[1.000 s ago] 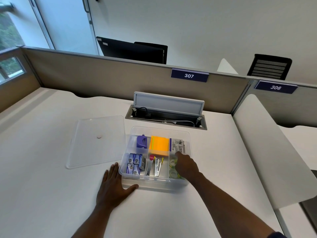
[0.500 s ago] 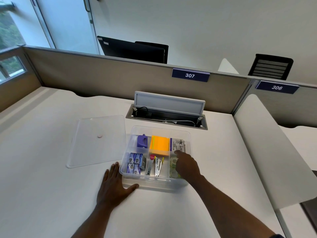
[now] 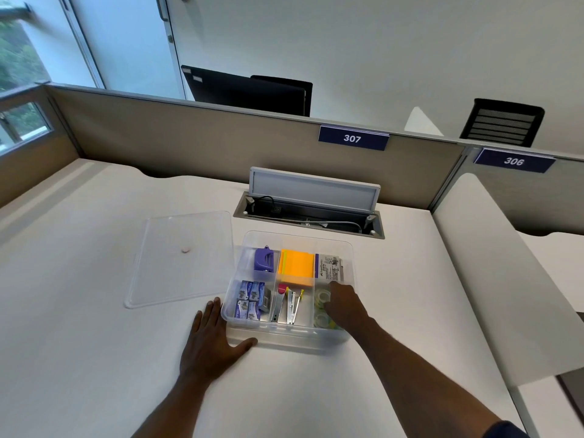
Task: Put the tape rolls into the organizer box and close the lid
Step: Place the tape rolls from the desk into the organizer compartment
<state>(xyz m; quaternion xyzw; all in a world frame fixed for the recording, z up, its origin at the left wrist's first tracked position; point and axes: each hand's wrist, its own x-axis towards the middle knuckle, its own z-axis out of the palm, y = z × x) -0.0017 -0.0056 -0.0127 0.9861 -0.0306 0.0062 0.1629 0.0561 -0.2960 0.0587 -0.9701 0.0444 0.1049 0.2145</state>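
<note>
Right hand (image 3: 343, 303) reaches into the organizer box (image 3: 346, 335), fingers curled over the tape rolls (image 3: 322, 295) in its near-right compartment; grip unclear. Left hand (image 3: 211, 343) lies flat, open, bracing the box. Lid (image 3: 183, 257) waits on the worktop (image 3: 79, 358).

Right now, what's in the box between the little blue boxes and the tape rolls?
In the head view, metal staple removers lie in the middle compartment, between the blue boxes and tape rolls.

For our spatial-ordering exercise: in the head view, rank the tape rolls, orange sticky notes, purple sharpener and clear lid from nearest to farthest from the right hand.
1. Tape rolls, under the right hand.
2. Orange sticky notes, middle compartment, beyond-left.
3. Purple sharpener, far-left compartment.
4. Clear lid, on the desk left of the box.
</note>
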